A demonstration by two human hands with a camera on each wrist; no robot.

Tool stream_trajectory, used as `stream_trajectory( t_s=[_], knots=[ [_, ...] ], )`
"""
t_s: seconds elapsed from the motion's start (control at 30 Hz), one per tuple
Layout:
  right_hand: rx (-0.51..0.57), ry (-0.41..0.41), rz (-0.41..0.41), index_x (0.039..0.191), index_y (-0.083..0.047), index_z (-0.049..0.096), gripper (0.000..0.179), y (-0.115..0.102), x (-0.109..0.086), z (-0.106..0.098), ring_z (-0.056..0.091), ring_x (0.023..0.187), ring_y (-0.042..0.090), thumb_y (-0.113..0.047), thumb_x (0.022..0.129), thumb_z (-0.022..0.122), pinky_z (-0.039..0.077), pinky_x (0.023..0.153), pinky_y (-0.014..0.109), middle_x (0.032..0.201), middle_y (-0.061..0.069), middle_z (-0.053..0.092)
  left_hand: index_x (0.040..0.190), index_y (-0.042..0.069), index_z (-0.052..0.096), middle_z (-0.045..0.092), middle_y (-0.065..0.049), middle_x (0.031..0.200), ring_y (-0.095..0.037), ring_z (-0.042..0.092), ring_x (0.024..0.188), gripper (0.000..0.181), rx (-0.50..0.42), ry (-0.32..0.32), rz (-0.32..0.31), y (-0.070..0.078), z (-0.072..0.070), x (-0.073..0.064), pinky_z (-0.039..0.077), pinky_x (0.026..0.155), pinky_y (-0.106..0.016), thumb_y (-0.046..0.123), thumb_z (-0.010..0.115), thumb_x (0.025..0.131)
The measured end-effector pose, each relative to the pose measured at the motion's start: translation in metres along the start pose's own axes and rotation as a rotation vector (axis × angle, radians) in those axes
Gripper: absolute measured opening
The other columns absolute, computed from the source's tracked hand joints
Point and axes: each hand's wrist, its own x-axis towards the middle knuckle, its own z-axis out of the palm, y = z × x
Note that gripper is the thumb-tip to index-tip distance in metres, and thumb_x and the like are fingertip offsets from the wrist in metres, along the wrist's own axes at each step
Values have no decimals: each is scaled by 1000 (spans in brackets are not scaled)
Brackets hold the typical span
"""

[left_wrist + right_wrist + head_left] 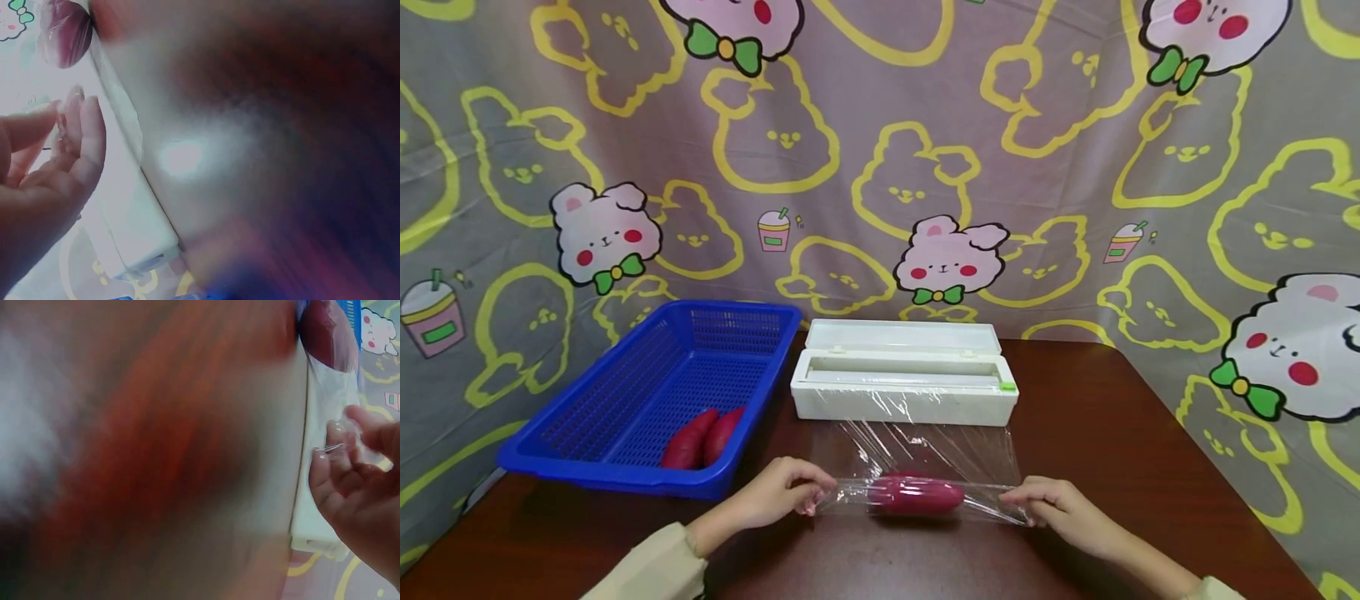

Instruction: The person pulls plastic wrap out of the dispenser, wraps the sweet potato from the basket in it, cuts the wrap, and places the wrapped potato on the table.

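A red-skinned sweet potato [917, 495] lies lengthwise across the front of the table, wrapped over by clear plastic wrap [910, 442]. The film stretches back from it to an open white dispenser box [902, 406]. At the sweet potato's left, my left hand [785, 493] pinches one edge of the film between thumb and fingers. My right hand [1063, 510] pinches the film's other side, to the right of the sweet potato. Both wrist views show the gathered film at the fingertips, with the sweet potato [67, 34] beyond the left hand.
A blue plastic basket [625, 477] stands at the left, holding two more red sweet potatoes [691, 440]. The dispenser's lid [902, 336] is raised at the back, with a roll [902, 379] inside. Behind the brown table [1097, 450] hangs a patterned cloth [880, 108].
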Motion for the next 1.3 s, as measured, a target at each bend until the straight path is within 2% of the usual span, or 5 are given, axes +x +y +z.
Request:
stream_trajectory(
  t_s=[0.2, 0.4, 0.63, 0.97, 1.3],
  knots=[
    [-283, -76, -29, 110, 5, 58, 47, 3, 5, 0, 43, 67, 5, 0, 66, 74, 40, 54, 16, 81, -1, 46, 101, -7, 62, 50, -3, 73, -6, 47, 64, 33, 316, 48, 146, 0, 3, 8, 42, 54, -19, 1, 72, 71],
    [-613, -25, -68, 98, -4, 62, 42, -3, 17, 7, 45, 68, 4, 6, 59, 75, 37, 57, 10, 84, -5, 45, 92, 1, 64, 47, 1, 77, -10, 49, 67, 36, 697, 68, 148, 5, 12, 17, 44, 58, -23, 2, 79, 59],
    [-708, 137, -224, 81, -10, 71, 11, 4, 30, 4, 43, 65, 2, -7, 70, 73, 36, 54, 10, 76, -8, 45, 75, 11, 69, 48, 7, 68, -10, 51, 63, 11, 826, 229, 157, 4, 14, 21, 43, 53, -22, 12, 76, 67],
    [-623, 225, -182, 70, -17, 72, 9, 2, 39, -7, 44, 91, 18, -14, 63, 76, 30, 73, 33, 99, 4, 59, 71, 9, 72, 60, 1, 84, -14, 51, 81, 10, 444, 214, 110, -2, -2, 24, 40, 69, -26, 17, 70, 76],
    [-30, 165, -71, 102, 2, 66, 32, 5, 41, -20, 50, 67, 12, 18, 76, 57, 44, 48, 23, 81, 12, 57, 92, -10, 65, 63, -3, 73, -7, 53, 63, 21, -231, 236, -53, 4, -6, 30, 42, 54, -22, 9, 60, 85]
  ],
)
